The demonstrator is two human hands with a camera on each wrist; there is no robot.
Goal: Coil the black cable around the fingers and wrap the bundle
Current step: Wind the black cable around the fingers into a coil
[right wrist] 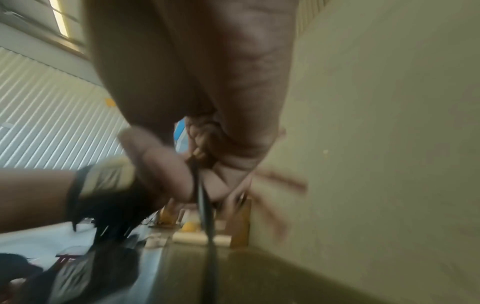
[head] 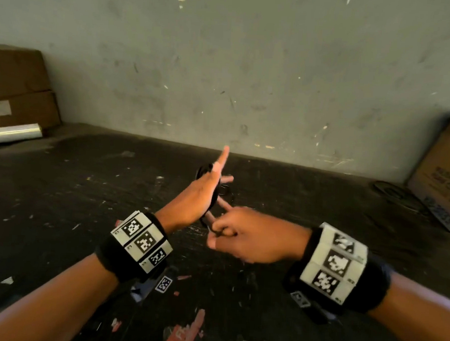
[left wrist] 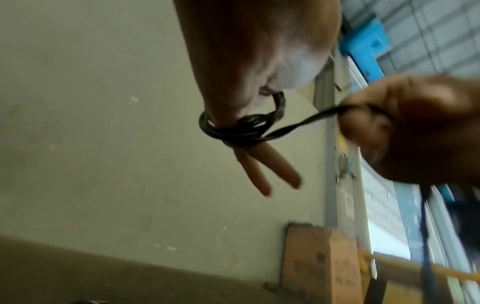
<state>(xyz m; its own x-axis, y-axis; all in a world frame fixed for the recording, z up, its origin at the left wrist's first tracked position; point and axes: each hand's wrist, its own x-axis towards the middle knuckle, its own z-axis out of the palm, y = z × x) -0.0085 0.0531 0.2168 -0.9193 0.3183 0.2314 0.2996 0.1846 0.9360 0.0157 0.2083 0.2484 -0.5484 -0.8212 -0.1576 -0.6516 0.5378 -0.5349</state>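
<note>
The black cable (left wrist: 233,131) is wound in several turns around the straight fingers (left wrist: 259,170) of my left hand (head: 199,192), which is raised edge-on over the dark table. In the head view only a bit of the coil (head: 202,169) shows behind that hand. One strand runs taut from the coil to my right hand (head: 239,235), just below and right of the left, which pinches it between thumb and curled fingers (left wrist: 369,127). The rest of the strand (right wrist: 207,226) hangs down past the right hand.
The dark, scuffed table (head: 89,190) ends at a grey wall (head: 249,68). Stacked cardboard boxes (head: 18,89) and a shiny roll (head: 14,132) sit at the back left. Another cardboard box (head: 440,177) stands at the right, with a second black cable (head: 395,193) lying beside it.
</note>
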